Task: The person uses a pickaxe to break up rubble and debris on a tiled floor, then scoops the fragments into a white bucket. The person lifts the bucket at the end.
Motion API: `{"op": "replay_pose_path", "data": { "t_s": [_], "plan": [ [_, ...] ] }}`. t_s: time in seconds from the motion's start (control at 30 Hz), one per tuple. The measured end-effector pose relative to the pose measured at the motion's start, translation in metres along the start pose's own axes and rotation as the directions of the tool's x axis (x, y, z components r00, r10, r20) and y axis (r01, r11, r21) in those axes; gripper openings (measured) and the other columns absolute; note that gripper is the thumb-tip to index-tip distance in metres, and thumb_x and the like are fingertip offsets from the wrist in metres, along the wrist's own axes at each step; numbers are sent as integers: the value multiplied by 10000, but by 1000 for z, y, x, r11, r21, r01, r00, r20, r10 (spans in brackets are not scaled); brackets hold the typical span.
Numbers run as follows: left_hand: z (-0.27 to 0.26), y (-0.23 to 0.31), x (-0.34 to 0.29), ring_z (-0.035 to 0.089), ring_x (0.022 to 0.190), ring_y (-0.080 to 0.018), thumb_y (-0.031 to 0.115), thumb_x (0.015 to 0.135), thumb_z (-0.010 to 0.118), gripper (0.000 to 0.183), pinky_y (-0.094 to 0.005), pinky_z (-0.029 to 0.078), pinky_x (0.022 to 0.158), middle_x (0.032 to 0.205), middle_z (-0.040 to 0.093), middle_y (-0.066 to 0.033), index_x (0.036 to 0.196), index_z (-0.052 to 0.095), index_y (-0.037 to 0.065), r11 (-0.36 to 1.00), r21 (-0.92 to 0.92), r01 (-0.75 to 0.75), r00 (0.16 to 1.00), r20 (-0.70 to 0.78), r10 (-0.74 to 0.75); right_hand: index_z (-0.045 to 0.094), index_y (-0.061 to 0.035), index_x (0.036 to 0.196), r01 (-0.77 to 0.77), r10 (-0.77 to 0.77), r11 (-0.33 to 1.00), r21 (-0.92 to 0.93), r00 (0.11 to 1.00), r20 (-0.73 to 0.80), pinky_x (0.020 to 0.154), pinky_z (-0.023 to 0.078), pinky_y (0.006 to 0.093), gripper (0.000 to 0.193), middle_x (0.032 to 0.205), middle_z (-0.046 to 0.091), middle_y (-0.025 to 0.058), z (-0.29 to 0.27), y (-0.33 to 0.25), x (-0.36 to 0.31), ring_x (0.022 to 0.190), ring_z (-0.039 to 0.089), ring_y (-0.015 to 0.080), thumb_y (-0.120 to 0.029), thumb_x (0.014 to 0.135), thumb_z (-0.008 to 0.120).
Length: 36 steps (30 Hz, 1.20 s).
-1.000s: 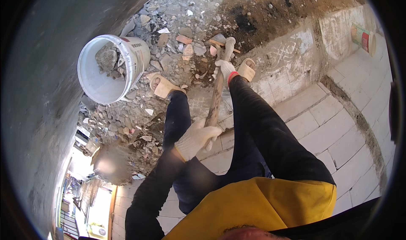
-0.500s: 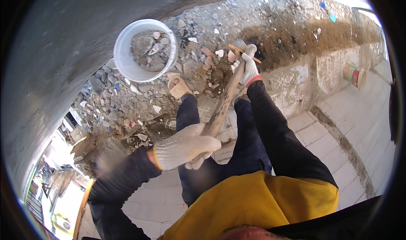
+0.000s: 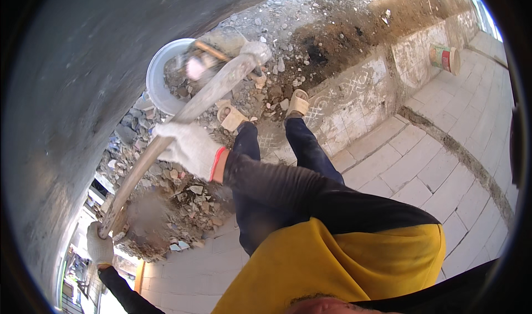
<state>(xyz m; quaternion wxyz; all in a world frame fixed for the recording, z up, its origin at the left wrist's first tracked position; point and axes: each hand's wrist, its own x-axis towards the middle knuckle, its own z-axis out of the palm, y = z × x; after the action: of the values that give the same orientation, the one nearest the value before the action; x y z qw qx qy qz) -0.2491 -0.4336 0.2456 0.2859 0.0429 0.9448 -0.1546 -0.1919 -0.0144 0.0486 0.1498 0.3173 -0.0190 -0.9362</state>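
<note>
My left hand (image 3: 100, 245), in a white knit glove, is closed round the end of a long wooden handle at the lower left. Further up, my gloved right hand (image 3: 191, 149) grips the same handle. It belongs to what looks like a hoe (image 3: 219, 84), whose greyish blade is raised over the right side of a white bucket (image 3: 160, 73). An orange-brown strip (image 3: 210, 50) lies across by the blade, and a blurred pinkish piece (image 3: 195, 68) is over the bucket's mouth. Rubble shows inside the bucket; the blade and handle hide part of it.
A dark grey wall (image 3: 83, 92) rises at the left. Broken stone and rubble (image 3: 188, 203) lie along it, with brown soil (image 3: 354, 31) beyond. My sandalled feet stand on a low ledge (image 3: 349, 101). A small printed tub (image 3: 445, 58) lies on the tiled floor (image 3: 443, 142).
The hoe has swung left and up, from the soil between my feet to over the bucket. My left hand moved down and left; my right hand also shifted left. Both still grip the handle.
</note>
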Motion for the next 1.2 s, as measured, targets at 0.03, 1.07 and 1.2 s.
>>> {"op": "replay_pose_path", "data": {
  "t_s": [0.03, 1.07, 1.2],
  "plan": [
    [15, -5, 11, 700, 1005, -448, 7, 803, 725, 366, -515, 559, 884, 1084, 736, -193, 1153, 707, 112, 994, 83, 77, 997, -2, -77, 668, -48, 1172, 13, -12, 1000, 15, 998, -55, 1092, 576, 492, 215, 1176, 677, 93, -4, -2, -2, 1146, 705, 236, -216, 1053, 730],
    [275, 562, -46, 745, 836, -486, 476, 902, 765, 465, -548, 589, 769, 802, 731, -282, 996, 704, 24, 811, -513, -281, 678, 492, 546, 661, -51, 1181, 458, -533, 822, -338, 411, -740, 749, 668, 431, 241, 938, 643, 76, -478, -300, -94, 791, 680, 232, -224, 1018, 700],
    [343, 682, 30, 719, 685, -268, 341, 937, 773, 343, -405, 558, 659, 764, 720, -110, 986, 670, 17, 509, -855, 99, 392, 504, 770, 628, -78, 1010, 405, -661, 748, -526, 378, -649, 635, 673, 387, 195, 847, 634, 53, -540, -419, -49, 660, 658, 202, -253, 1050, 703]
  ]
}}
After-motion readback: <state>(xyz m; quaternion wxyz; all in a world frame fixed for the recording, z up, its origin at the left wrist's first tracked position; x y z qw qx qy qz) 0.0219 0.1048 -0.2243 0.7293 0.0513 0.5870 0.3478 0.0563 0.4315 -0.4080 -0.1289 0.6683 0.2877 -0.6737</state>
